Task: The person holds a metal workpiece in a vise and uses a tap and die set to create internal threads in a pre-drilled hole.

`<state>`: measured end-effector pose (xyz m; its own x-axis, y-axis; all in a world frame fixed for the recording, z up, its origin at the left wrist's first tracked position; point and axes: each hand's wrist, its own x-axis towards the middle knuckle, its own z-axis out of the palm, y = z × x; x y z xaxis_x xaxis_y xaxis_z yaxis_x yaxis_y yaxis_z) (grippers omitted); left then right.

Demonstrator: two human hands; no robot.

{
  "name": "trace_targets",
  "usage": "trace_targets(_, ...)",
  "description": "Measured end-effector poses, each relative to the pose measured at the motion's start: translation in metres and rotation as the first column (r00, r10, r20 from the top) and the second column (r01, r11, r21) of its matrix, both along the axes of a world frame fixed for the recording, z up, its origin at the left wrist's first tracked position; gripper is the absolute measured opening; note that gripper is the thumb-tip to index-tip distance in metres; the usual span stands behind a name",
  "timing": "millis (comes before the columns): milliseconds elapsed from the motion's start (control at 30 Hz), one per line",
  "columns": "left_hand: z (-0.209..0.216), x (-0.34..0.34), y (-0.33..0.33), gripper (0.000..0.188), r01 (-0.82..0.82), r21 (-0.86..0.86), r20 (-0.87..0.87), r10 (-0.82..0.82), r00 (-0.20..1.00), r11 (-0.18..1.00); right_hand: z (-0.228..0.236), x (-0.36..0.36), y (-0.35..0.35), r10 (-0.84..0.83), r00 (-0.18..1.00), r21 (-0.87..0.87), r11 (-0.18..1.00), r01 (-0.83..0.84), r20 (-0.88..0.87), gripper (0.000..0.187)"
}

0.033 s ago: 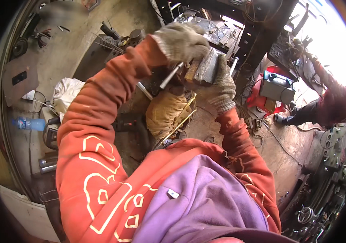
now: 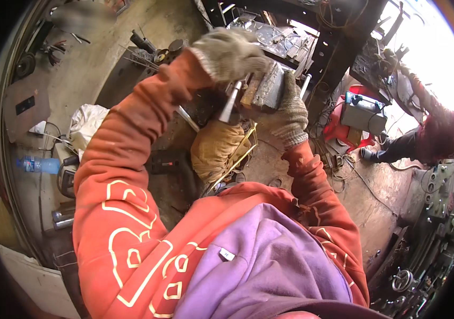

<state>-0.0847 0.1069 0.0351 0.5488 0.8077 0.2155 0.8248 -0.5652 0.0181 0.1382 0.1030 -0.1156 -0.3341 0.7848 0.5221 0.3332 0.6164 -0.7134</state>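
Note:
My left hand (image 2: 230,56), in a pale knit work glove, is raised at the upper middle and partly blurred. Its fingers curl toward the top of a grey metal block (image 2: 269,87), and what they close on is hidden. Below this glove a metal rod with a flared end (image 2: 229,103) slants down, its upper end out of sight. On the block's right side my gloved right hand (image 2: 289,114) grips it, thumb pointing up along the edge. A brownish, rusty piece (image 2: 251,91) lies against the block's left face.
A brown cloth bundle (image 2: 213,149) sits below the block. On the left are a white cloth (image 2: 86,123) and a plastic bottle (image 2: 40,164). Rightward stand a grey box (image 2: 364,114) by a red plastic item, cables, another person's leg (image 2: 397,152), and a machine with a handwheel (image 2: 402,280).
My left hand has shifted slightly left and up. The rod's flared lower end has swung right, so the rod hangs steeper. My right hand and the block stay nearly in place.

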Motion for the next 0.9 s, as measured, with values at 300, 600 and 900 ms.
trace_targets(300,0.080,0.063,-0.118,0.027,0.495,-0.368,0.521,-0.266,0.811,0.787,0.014,0.008,0.004,-0.006,0.991,-0.199,0.979,0.032,0.130,0.145)
trace_targets(600,0.015,0.025,-0.021,0.031,0.127,-0.087,0.335,-0.091,0.938,0.988,-0.008,0.002,-0.012,-0.141,0.990,0.318,0.937,0.143,-0.031,0.126)
trace_targets(900,-0.006,0.032,0.010,0.026,0.229,0.114,0.099,-0.240,0.966,0.967,0.027,-0.032,-0.036,0.005,0.989,0.483,0.872,-0.075,0.145,0.061)
